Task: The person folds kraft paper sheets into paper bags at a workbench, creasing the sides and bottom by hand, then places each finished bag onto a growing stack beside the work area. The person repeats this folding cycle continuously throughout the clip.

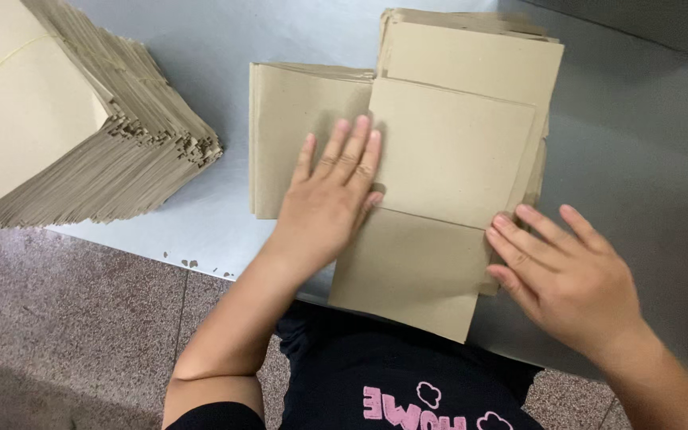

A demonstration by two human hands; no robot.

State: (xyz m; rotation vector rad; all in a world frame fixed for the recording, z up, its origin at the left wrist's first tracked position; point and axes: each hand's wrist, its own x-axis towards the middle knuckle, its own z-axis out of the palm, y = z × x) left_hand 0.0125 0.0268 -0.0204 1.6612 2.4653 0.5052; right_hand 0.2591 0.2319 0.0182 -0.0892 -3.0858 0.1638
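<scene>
At mid-frame on the desk (201, 48), we pressed our flat-open left hand (328, 199) and right hand (571, 275), grasping nothing, onto the folded brown paper sheet (439, 207), which we judged light, limp, best taken by its edges.

The left hand (332, 195) lies flat, fingers spread, across the edge of a folded brown paper sheet (439, 207) on a grey table (631, 135). The right hand (571, 275) touches the sheet's right edge with its fingertips. Beneath lie two low stacks of like sheets (one (300, 119) left, one (479, 56) behind), and a tall fanned pile (65, 119) sits well apart at far left.
</scene>
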